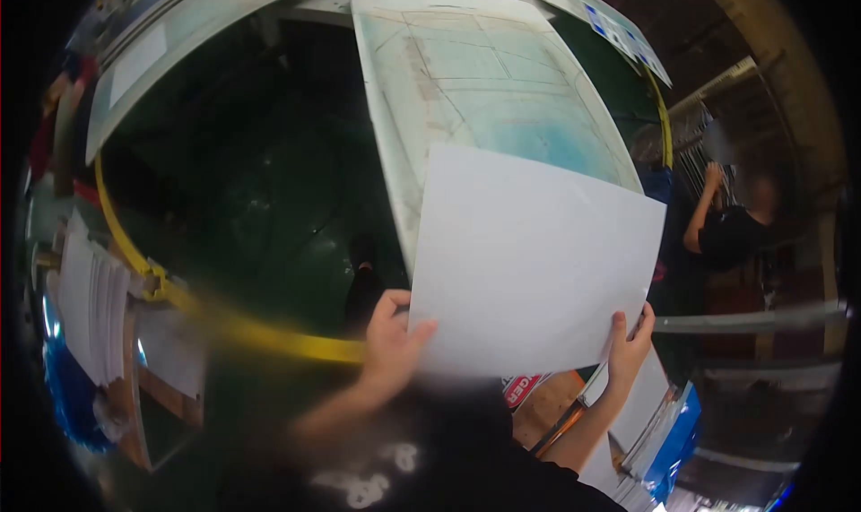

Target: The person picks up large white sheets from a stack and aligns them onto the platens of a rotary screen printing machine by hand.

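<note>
One white sheet (534, 261), long axis approx. L-R, far edge aimed up pale board (489, 73), pinched thumb-to-fingers by your L hand (392, 343) & R hand (630, 349).

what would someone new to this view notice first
Probably the large white sheet at centre, held near its lower corners by the left hand and right hand. Beyond it lies a long pale board with a blue patch, and a curved yellow rail sweeps across the left side.
</note>
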